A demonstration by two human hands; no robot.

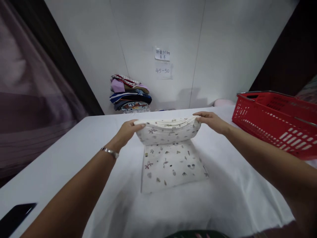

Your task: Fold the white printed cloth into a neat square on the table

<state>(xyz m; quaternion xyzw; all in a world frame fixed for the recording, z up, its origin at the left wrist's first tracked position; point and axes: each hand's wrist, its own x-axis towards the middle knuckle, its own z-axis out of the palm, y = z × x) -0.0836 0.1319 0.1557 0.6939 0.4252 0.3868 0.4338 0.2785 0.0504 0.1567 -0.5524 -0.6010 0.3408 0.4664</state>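
A white cloth with small printed motifs (170, 162) lies partly folded on the white-covered table (74, 148). Its far end is lifted and curled over toward me. My left hand (127, 130) pinches the left corner of that raised fold, with a silver bracelet on the wrist. My right hand (210, 120) grips the right corner at the same height. Both hands are closed on the cloth's edge, and the near half of the cloth stays flat on the table.
A red plastic basket (272, 122) stands at the table's right edge. A stack of folded clothes (130, 94) sits against the back wall, under paper labels (162, 54). A dark flat object (15, 216) lies at the near left corner.
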